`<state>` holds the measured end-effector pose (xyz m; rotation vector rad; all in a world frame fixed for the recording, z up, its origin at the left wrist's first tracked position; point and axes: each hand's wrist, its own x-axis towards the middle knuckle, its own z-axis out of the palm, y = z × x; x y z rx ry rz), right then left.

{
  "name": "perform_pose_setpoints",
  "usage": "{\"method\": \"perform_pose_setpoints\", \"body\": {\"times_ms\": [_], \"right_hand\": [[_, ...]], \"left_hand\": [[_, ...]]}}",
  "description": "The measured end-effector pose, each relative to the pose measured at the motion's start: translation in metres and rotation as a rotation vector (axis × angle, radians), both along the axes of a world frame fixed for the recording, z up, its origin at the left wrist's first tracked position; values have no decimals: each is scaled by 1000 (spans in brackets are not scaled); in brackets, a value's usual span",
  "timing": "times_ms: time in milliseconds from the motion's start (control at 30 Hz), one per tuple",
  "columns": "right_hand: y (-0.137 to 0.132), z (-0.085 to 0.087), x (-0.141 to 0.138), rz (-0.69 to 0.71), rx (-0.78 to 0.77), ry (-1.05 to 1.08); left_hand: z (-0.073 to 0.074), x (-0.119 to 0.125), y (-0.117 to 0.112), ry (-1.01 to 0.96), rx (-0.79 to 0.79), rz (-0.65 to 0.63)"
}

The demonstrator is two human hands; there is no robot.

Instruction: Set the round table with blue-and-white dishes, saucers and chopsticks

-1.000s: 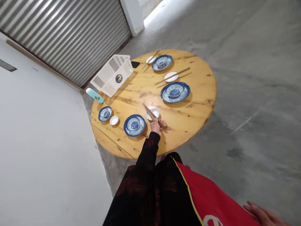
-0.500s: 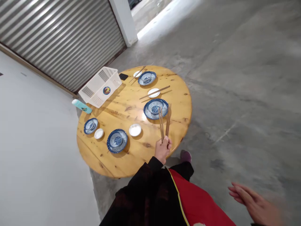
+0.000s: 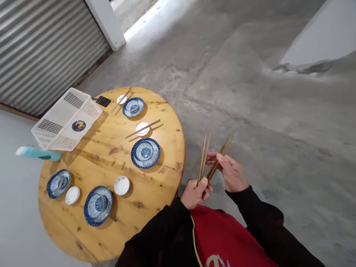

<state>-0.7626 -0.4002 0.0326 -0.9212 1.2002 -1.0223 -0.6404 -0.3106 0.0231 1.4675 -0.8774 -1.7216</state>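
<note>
My left hand (image 3: 195, 193) is closed around the lower ends of several wooden chopsticks (image 3: 203, 155), which fan out in two groups beyond the table's right edge. Against the right-hand group, my right hand (image 3: 230, 170) has its thumb and fingers closed on the chopsticks. On the round wooden table (image 3: 116, 163), a pair of chopsticks rests across a small white dish (image 3: 142, 129). Another pair lies over a farther white dish (image 3: 121, 99). Nearest to my hands is a blue-patterned plate (image 3: 152, 163) with a bowl on it. A white dish (image 3: 121, 185) without chopsticks sits lower left.
A white plastic basket (image 3: 66, 118) stands at the table's far left, beside a black phone-like object (image 3: 103, 101) and a turquoise bottle (image 3: 39, 152). More blue plates with bowls (image 3: 98, 206) (image 3: 58, 184) and a white dish (image 3: 72, 195) are at the near left.
My right hand has come up from the lower right and taken hold of the chopsticks. The view has turned rightward, and my left hand with the chopsticks is now off the table's edge.
</note>
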Motion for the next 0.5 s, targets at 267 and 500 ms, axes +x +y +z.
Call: {"method": "perform_pose_setpoints", "body": {"times_ms": [267,500], "right_hand": [[-39,-15,14,149,166,11],[-100,-8,43,352,356,-173]], "left_hand": [[0,1,-35,-5,48,3],[-17,9,-74,-21,16,162]]}}
